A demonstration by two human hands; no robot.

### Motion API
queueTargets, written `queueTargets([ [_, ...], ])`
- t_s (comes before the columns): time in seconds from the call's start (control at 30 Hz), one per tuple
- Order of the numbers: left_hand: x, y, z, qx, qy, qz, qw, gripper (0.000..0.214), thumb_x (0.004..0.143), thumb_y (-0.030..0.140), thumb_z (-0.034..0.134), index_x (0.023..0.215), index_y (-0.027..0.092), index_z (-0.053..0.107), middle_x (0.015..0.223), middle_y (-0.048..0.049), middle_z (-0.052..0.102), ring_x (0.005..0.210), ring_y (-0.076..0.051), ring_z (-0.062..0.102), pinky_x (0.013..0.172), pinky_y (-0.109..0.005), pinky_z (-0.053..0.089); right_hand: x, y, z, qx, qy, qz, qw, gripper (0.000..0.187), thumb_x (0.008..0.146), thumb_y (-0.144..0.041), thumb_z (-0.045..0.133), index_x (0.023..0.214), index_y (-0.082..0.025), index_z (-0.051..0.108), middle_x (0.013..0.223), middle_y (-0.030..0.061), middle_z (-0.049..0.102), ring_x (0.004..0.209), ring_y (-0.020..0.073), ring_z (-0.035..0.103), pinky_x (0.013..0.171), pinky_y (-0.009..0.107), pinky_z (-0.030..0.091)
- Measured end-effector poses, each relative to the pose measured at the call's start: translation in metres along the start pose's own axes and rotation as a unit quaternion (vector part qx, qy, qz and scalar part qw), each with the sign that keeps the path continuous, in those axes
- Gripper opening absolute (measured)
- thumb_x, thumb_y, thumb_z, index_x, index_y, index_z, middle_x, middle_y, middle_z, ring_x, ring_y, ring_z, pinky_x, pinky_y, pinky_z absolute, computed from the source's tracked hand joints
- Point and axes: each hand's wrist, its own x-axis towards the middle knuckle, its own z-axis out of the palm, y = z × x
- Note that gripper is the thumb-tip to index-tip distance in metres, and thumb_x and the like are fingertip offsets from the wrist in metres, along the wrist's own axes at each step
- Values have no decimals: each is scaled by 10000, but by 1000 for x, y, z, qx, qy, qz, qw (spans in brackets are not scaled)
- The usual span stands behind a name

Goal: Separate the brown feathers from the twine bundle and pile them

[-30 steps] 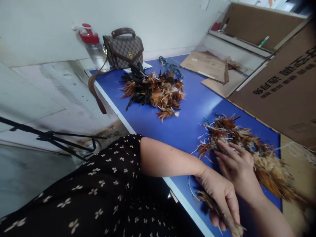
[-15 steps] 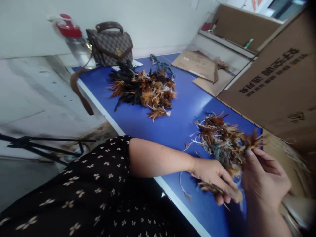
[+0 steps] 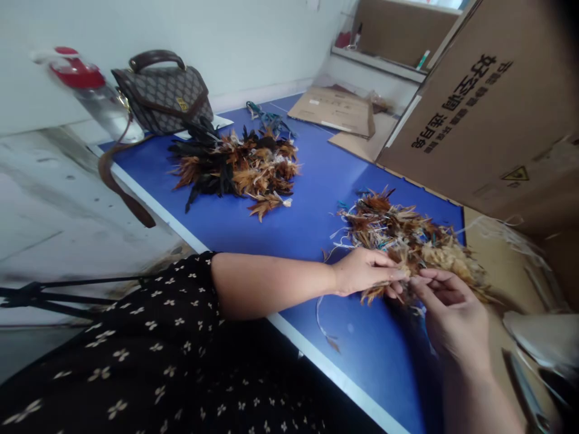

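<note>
A loose heap of brown and tan feathers with bits of string (image 3: 407,238) lies on the blue table (image 3: 316,199) in front of me. My left hand (image 3: 364,272) pinches a small bunch of brown feathers at the heap's near edge. My right hand (image 3: 452,310) meets it there, fingers curled and pinched on the same feathers. A second pile of black and orange feathers (image 3: 235,169) lies farther back on the table.
A patterned handbag (image 3: 163,93) with a brown strap and a red-capped water bottle (image 3: 93,93) stand at the far left end. A large cardboard box (image 3: 493,102) rises on the right, flat cardboard (image 3: 335,111) behind it. A black tripod (image 3: 54,292) stands on the floor at left.
The view has swung rightward. My left hand has come up from the table's near edge to the heap, and both hands now pinch feathers together at the heap's near side.
</note>
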Motion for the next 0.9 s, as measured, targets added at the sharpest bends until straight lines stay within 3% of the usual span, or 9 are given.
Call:
queueTargets([
  [0.07, 0, 4, -1, -22, 10, -22, 999, 485, 785, 437, 1119, 957, 74, 845, 839, -70, 821, 725, -137, 780, 827, -341, 645, -2, -1, 1, -12, -31, 24, 999, 572, 747, -584, 1109, 1123, -226, 871, 984, 65, 852, 800, 188, 799, 648, 269, 662],
  [0.17, 0, 13, 0, -72, 34, -33, 996, 399, 839, 356, 1088, 959, 68, 841, 827, -78, 830, 744, -143, 797, 864, -331, 644, -3, 0, 3, 18, -13, 40, 999, 550, 783, -652, 1074, 1081, -235, 875, 951, 58, 842, 771, 169, 764, 635, 249, 629],
  [0.37, 1, 27, 4, -123, 104, -29, 986, 110, 1029, 144, 848, 937, 84, 840, 828, -88, 835, 761, -148, 805, 930, -340, 660, -4, 8, 2, 106, -20, 42, 993, 442, 923, -660, 965, 1017, -239, 872, 920, 58, 815, 743, 188, 753, 690, 326, 669],
  [0.5, 3, 21, 2, -108, 104, -16, 989, 165, 993, 222, 923, 958, 80, 847, 830, -89, 830, 791, -158, 805, 972, -365, 672, -9, 10, 5, 30, -67, 27, 997, 490, 902, -710, 963, 1079, -260, 884, 881, 38, 812, 735, 192, 749, 686, 316, 660],
  [0.63, 4, 12, -6, -5, 132, 42, 990, 256, 1022, 344, 909, 1030, 93, 863, 885, -79, 824, 774, -143, 779, 897, -349, 684, -10, 10, 6, -25, -36, 9, 999, 526, 914, -743, 939, 1005, -234, 844, 778, 18, 762, 640, 162, 682, 600, 268, 587],
  [0.7, 3, 13, -9, 111, 174, 132, 969, 221, 1030, 343, 891, 992, 126, 875, 1043, -103, 850, 870, -152, 791, 931, -358, 694, -7, 10, 4, -71, -34, -6, 997, 556, 939, -780, 895, 965, -229, 826, 720, 18, 735, 608, 159, 656, 562, 258, 547],
  [0.77, 0, 17, -11, 241, 177, 247, 922, 160, 1037, 298, 869, 955, 162, 888, 1233, -137, 863, 1087, -197, 813, 1090, -408, 679, -5, 9, 1, -111, -41, -19, 993, 611, 946, -834, 850, 896, -227, 807, 663, 26, 714, 564, 156, 622, 512, 253, 492],
  [0.83, -4, 22, -10, 340, 131, 323, 874, 138, 1065, 258, 829, 964, 194, 899, 1358, -152, 864, 1303, -240, 790, 1272, -477, 596, -4, 8, -1, -124, -66, -20, 990, 650, 936, -865, 836, 837, -223, 792, 645, 42, 714, 540, 155, 597, 487, 257, 457],
  [0.9, -7, 24, -9, 398, 75, 331, 852, 154, 1077, 229, 807, 950, 219, 894, 1372, -139, 877, 1411, -261, 766, 1373, -532, 506, -5, 7, -1, -106, -95, -11, 990, 644, 928, -855, 854, 824, -224, 782, 654, 46, 716, 544, 154, 585, 490, 263, 454],
])
